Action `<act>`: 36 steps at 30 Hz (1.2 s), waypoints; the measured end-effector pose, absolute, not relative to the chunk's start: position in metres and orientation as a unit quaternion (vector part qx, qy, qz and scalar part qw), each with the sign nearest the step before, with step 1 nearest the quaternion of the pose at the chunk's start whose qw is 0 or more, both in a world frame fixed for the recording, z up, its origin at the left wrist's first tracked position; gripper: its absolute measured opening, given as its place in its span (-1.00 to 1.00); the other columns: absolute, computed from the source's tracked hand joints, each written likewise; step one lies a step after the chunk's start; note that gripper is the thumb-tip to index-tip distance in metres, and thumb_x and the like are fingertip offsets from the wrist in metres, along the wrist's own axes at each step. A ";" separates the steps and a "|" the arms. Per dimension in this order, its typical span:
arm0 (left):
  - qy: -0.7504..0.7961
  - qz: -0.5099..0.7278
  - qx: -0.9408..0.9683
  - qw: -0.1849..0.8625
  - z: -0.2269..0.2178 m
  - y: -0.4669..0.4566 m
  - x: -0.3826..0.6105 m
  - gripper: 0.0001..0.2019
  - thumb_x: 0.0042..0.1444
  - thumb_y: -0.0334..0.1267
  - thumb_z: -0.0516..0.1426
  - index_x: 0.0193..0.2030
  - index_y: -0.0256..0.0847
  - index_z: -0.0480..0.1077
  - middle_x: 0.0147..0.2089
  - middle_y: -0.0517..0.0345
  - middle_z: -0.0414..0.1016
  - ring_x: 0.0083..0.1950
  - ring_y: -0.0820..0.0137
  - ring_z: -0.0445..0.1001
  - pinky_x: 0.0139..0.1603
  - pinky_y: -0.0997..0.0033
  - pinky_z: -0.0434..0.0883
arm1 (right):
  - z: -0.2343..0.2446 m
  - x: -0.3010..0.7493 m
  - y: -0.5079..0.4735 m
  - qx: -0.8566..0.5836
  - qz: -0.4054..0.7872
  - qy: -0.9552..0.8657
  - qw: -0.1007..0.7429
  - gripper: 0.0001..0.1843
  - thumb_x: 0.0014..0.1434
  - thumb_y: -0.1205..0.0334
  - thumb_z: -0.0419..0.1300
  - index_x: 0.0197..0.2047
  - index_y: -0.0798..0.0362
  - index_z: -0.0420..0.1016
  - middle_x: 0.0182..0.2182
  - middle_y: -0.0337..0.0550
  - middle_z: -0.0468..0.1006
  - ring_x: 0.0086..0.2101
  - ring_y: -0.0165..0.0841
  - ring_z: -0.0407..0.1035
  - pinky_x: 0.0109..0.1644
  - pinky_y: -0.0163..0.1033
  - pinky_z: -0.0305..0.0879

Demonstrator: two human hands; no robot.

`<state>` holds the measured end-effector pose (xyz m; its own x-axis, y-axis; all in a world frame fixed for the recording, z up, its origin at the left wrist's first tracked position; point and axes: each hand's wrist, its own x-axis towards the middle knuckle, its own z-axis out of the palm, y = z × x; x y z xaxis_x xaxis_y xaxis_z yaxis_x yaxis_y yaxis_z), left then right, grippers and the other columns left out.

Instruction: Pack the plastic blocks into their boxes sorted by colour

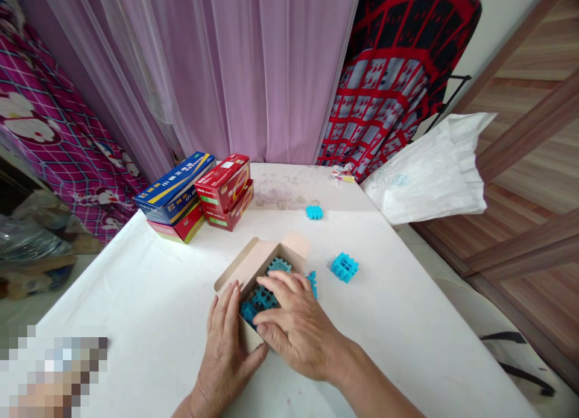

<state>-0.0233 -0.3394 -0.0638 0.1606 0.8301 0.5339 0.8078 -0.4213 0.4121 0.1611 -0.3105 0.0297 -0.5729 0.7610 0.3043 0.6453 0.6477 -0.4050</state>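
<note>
An open cardboard box (pixel 248 267) with its flaps folded out lies on the table in front of me, filled with blue toothed plastic building pieces (pixel 262 298). My left hand (pixel 228 330) grips the box's near left corner, fingers along the long side and thumb across the near end. Over the opening, my right hand (pixel 294 321) rests with spread fingers touching the pieces inside and hides part of them. Just right of the box, another blue piece (pixel 312 283) is partly covered by that hand. A blue lattice block (pixel 345 267) and a flat blue piece (pixel 314 212) lie farther out.
Blue boxes (pixel 176 189) and red boxes (pixel 226 192) are stacked at the table's back left. A crumpled wrapper (pixel 344 173) lies by the back edge. A white bag (pixel 434 171) hangs at the right edge. The white-covered table (pixel 149 321) carries a blurred-out object at bottom left.
</note>
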 end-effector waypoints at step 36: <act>0.543 0.347 0.764 0.027 -0.069 -0.338 -0.026 -0.10 0.14 -0.02 0.16 0.47 -0.25 -0.26 0.38 -0.27 0.16 0.40 0.03 0.16 0.36 -0.15 0.16 | 0.030 0.163 -0.285 -0.443 0.161 -0.867 0.159 -0.78 0.30 0.23 0.15 -0.10 -0.15 0.61 -0.14 -0.22 0.58 -0.06 -0.29 0.30 0.03 -0.10 0.09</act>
<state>-0.0259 -0.3376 -0.0693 0.1700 0.8484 0.5013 0.8105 -0.4097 0.4186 0.1628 -0.2855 0.0303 -0.5568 0.8200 0.1323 0.7179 0.5552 -0.4199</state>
